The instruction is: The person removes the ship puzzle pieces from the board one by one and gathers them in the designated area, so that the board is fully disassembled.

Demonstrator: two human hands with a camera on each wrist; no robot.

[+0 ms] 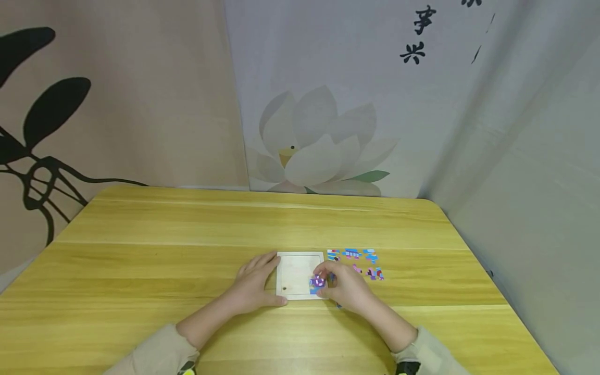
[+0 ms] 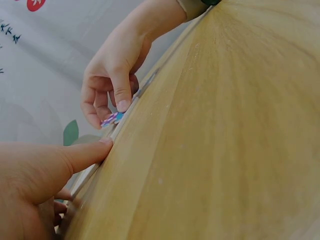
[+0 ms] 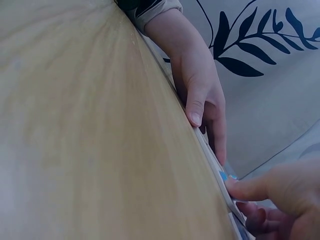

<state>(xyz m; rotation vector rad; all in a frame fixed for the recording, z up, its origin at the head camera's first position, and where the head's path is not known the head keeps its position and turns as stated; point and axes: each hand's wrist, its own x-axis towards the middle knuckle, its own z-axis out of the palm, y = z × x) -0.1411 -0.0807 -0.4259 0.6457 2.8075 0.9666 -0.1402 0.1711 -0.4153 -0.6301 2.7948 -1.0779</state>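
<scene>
A shallow wooden puzzle tray (image 1: 296,273) with a raised rim lies flat on the table. My left hand (image 1: 252,286) spans its left side, thumb at the near left corner and fingers by the far left corner. Over the tray's near right corner, my right hand (image 1: 348,287) pinches a purple and blue puzzle piece (image 1: 317,282) between thumb and fingers. Blue shows below it in the corner; whether that is a separate piece I cannot tell. In the left wrist view, the puzzle piece (image 2: 113,119) sits tilted at the rim under the right fingertips.
Several colourful puzzle pieces (image 1: 352,253) lie right of the tray, some partly hidden by the right hand. A red and purple piece (image 1: 375,273) is among them. The wooden table (image 1: 187,224) reaches back to a printed curtain (image 1: 323,62).
</scene>
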